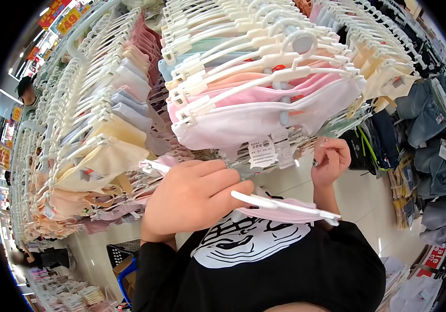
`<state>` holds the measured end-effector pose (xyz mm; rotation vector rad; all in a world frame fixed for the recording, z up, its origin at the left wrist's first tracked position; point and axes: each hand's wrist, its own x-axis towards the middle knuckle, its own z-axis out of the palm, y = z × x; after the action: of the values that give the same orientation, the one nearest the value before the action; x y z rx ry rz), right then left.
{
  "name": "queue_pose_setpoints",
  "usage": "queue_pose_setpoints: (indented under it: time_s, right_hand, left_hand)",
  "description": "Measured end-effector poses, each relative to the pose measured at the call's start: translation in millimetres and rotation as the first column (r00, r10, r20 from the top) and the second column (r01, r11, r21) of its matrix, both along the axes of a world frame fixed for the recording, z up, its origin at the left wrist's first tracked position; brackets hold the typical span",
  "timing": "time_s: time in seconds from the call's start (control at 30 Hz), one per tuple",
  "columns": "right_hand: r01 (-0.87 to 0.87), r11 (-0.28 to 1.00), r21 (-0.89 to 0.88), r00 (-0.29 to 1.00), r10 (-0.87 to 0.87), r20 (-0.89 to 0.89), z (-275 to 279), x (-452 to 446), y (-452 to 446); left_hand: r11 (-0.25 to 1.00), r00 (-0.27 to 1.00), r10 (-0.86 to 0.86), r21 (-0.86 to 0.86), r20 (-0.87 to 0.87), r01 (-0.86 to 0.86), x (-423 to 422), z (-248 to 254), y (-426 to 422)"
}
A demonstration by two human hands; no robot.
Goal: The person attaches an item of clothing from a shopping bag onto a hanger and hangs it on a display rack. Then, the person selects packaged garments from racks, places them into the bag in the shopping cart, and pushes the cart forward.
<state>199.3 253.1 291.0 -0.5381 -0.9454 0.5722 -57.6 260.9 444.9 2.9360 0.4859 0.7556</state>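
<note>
Below a tag (263, 152), the left hand (197, 192) held a hanger (256, 200) in its fingers, a pink garment (275, 215) on it. The right hand (332, 158) was right of the tag, fingers curled; whether they held anything could not be told.

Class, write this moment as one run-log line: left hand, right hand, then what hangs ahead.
left hand: gripping white hanger with pink garment | right hand: curled, no held item visible | ahead: rows of hanging pastel garments
</note>
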Motion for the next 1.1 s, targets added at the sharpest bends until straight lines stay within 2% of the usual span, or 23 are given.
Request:
queue_pose_setpoints:
  time_s: [0.1,0.2,0.3,0.33,0.43,0.47,0.57,0.6,0.67,0.77,0.9,1.03,1.1]
  right_hand:
    - [-0.139,0.989,-0.043,0.983,0.143,0.114,13,-2,-1]
    - [-0.365,0.908,-0.206,0.819,0.419,0.392,17,-2,4]
    - [-0.392,0.840,-0.376,0.760,0.526,0.383,6,-11,8]
    - [-0.346,0.869,-0.354,0.771,0.478,0.421,1,-11,9]
    - [-0.342,0.849,-0.403,0.896,0.424,0.134,-15,-4,-1]
    - [-0.244,0.905,-0.349,0.943,0.305,0.131,-17,-1,0]
    - [-0.069,0.947,-0.313,0.997,0.079,0.019,-14,14,8]
    - [0.062,0.947,-0.315,0.986,-0.008,0.169,-15,14,12]
    - [0.314,0.912,-0.265,0.875,-0.170,0.453,-20,7,17]
    - [0.344,0.921,0.182,0.649,-0.374,0.663,-24,-6,22]
    - [0.344,0.884,0.317,0.367,-0.438,0.821,-19,-23,27]
    - [0.272,0.888,0.370,0.366,-0.452,0.814,-1,-35,27]
    - [0.285,0.892,0.350,0.466,-0.448,0.763,-1,-38,30]
  left_hand:
    - [1.000,1.000,-0.017,0.001,0.009,0.017,8,6,0]
    - [0.996,0.996,-0.085,0.014,-0.001,0.085,12,7,0]
    - [0.985,0.986,-0.167,-0.034,0.004,0.167,14,6,2]
    - [0.991,0.991,-0.133,-0.032,0.021,0.133,15,7,1]
    - [0.998,0.992,-0.063,0.010,0.113,0.062,11,15,3]
    - [1.000,0.989,-0.023,0.017,0.145,0.020,10,17,1]
    - [0.999,0.985,-0.033,0.011,0.170,0.032,-1,11,0]
    - [0.998,0.987,-0.047,-0.030,0.152,0.052,-6,8,0]
    - [0.993,0.991,-0.072,-0.084,0.117,0.082,-13,-1,2]
    - [0.990,0.993,-0.048,-0.129,0.109,0.062,-19,-14,3]
    - [0.984,0.990,0.025,-0.179,0.142,0.001,-26,-24,2]
    - [0.984,0.989,0.036,-0.180,0.143,-0.010,-34,-29,2]
    - [0.983,0.989,0.050,-0.181,0.141,-0.024,-37,-30,1]
